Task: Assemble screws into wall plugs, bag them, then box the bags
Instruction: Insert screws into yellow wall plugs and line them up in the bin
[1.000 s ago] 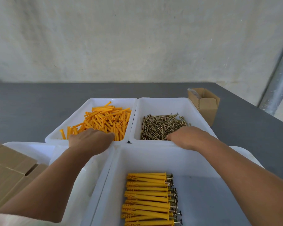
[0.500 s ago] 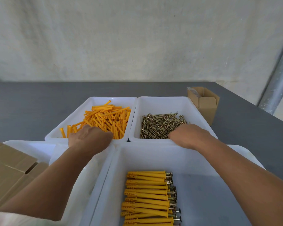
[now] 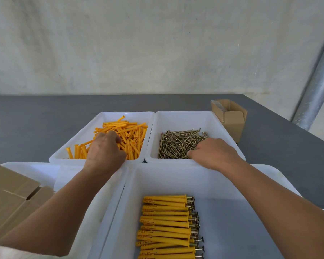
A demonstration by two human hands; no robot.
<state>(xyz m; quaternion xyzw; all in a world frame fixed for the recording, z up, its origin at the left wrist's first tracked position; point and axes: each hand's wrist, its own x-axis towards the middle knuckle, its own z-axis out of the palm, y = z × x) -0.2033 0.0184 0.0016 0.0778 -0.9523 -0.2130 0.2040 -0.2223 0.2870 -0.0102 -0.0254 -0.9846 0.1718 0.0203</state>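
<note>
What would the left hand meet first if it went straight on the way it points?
Most likely the loose wall plugs in the white tray; the left hand seems to touch them.

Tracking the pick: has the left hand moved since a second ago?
Yes. The left hand moved forward past the near rim of the white plastic tray, onto orange plastic wall plugs.

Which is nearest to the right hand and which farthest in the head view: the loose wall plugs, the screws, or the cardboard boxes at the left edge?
1. screws: right rear, at the fingertips of the right hand.
2. loose wall plugs: left rear, beside the screws.
3. cardboard boxes: far left edge, close to the camera.
</note>
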